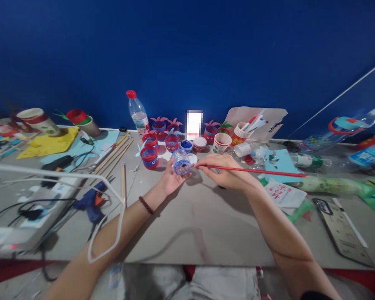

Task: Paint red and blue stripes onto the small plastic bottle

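Observation:
My left hand (171, 178) is wrapped around a cut clear plastic bottle piece (181, 161), which is tilted with its open end toward me and has blue paint on it. In my right hand (217, 167) is a long red-handled paintbrush (256, 170); its tip reaches the rim of the bottle piece. Just behind them stand an open jar of blue paint (186, 145) and a white-and-red jar (199, 143). A white lid (192, 158) lies beside the bottle piece, partly hidden. Painted red-and-blue cups with eyes, such as this cup (149, 157), stand to the left.
A blue glue gun (92, 202), white power strip (46, 216) and white cable (120, 225) lie left, near wooden sticks (114, 155). A water bottle (138, 112) stands at the back. Right are a paper cup (221, 143), plastic bottles (309, 160) and a phone (340, 229).

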Motion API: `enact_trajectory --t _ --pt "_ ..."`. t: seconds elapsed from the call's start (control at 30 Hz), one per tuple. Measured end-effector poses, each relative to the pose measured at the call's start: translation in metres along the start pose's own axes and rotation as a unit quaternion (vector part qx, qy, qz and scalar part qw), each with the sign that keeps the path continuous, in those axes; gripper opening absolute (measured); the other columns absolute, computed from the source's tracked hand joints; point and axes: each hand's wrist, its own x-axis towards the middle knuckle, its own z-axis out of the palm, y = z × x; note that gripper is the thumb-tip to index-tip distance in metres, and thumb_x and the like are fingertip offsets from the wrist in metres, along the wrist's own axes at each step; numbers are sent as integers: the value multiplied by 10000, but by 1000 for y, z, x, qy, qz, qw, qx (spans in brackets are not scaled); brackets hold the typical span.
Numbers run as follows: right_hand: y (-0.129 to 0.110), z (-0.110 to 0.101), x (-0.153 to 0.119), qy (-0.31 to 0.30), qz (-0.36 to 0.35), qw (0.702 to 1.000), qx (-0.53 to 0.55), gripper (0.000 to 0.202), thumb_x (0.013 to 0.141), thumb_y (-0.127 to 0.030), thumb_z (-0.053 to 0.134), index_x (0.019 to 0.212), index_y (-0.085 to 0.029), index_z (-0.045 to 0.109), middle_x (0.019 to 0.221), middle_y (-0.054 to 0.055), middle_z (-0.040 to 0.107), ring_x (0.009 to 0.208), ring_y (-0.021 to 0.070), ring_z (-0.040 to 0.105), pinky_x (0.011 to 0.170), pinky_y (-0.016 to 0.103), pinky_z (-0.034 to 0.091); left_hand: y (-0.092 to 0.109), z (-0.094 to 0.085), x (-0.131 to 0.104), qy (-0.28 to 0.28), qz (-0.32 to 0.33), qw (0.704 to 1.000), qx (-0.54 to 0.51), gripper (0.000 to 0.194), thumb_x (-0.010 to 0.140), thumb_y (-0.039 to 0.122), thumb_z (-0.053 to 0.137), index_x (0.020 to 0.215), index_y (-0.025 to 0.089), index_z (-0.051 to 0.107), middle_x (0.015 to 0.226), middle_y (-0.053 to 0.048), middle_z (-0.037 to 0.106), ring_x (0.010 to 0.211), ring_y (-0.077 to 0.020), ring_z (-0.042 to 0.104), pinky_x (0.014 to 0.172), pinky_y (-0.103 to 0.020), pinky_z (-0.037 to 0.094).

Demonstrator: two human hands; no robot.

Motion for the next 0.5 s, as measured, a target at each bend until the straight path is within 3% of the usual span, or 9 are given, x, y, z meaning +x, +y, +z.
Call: enact_trajectory --t 0.37,0.5 --pt "0 -2 -1 22 -28 998 -59 224 960 -164 512 971 -204 732 870 47 769 782 176 694 713 302 537 1 3 1 11 -11 1000 -16 401 976 493 495 1018 140 682 884 -65 763 775 -185 710 755 -332 582" --pt "-2 -5 -3 39 -2 997 -63 193 935 -150 546 955 -198 732 888 51 771 802 184 701 714 302 533 1 2 1 18 -11 1000 -17 394 971 496 505 1021 145 677 864 -61 762 754 -184 707 761 -337 583"
